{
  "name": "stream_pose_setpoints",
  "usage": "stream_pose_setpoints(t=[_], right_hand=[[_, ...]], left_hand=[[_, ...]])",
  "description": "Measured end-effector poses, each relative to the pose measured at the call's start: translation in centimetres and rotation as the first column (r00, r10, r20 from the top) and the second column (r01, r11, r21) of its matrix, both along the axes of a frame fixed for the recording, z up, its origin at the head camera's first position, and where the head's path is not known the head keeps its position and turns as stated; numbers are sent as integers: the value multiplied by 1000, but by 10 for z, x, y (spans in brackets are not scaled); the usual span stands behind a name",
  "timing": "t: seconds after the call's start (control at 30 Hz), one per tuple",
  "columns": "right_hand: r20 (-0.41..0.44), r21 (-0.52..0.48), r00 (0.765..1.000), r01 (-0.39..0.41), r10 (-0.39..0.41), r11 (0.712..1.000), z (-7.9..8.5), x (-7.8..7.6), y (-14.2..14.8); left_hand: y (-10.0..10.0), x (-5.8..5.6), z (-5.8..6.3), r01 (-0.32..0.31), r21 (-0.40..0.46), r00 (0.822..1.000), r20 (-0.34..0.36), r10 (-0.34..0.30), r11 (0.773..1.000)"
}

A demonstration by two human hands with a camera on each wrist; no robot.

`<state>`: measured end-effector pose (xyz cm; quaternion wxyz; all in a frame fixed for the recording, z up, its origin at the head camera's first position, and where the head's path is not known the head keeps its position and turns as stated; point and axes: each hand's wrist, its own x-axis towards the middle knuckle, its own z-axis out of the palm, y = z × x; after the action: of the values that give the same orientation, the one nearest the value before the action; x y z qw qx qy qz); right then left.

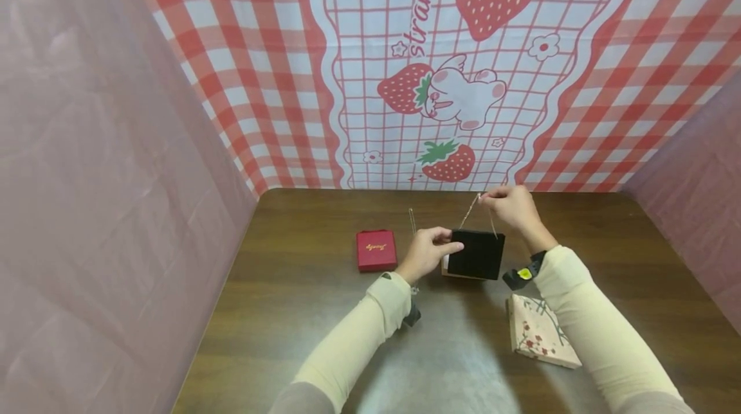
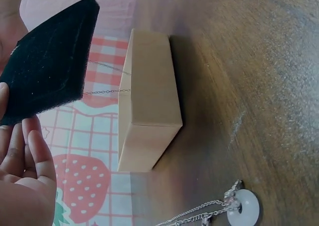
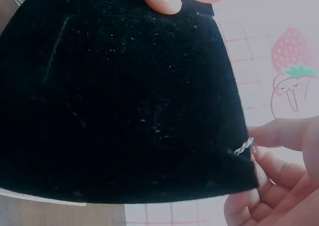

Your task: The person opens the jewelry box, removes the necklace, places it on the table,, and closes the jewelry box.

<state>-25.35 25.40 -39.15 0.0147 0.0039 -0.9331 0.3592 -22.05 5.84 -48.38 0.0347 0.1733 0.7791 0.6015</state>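
My left hand (image 1: 426, 252) pinches a black velvet necklace pad (image 1: 477, 254) at its left edge, thumb on the near face. The pad stands tilted above the table, with a thin silver necklace chain (image 1: 470, 211) looped up from its top. My right hand (image 1: 512, 208) pinches that chain above the pad; in the right wrist view the chain (image 3: 244, 146) passes through a notch at the pad's edge, beside the fingertips. Under and behind the pad stands an open tan box (image 2: 154, 81), mostly hidden in the head view. Two chain strands hang between pad and box in the left wrist view.
A red gift box (image 1: 376, 249) with gold lettering lies left of my left hand. Another necklace with a white ring pendant (image 2: 244, 207) lies on the brown table (image 1: 301, 298). A pale floral box (image 1: 541, 330) sits near my right forearm. A strawberry-print cloth hangs behind.
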Motion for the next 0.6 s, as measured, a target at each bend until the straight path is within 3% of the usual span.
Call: stream_pose_setpoints(t=[0.27,0.6], right_hand=[[7,-29,999,52,-52,998,4,4,6],[21,-177,995,102,-100,979,18,15,22]], left_hand=[[0,1,-2,-11,37,1000,12,11,999],[1,0,-2,-58,88,998,25,56,994]])
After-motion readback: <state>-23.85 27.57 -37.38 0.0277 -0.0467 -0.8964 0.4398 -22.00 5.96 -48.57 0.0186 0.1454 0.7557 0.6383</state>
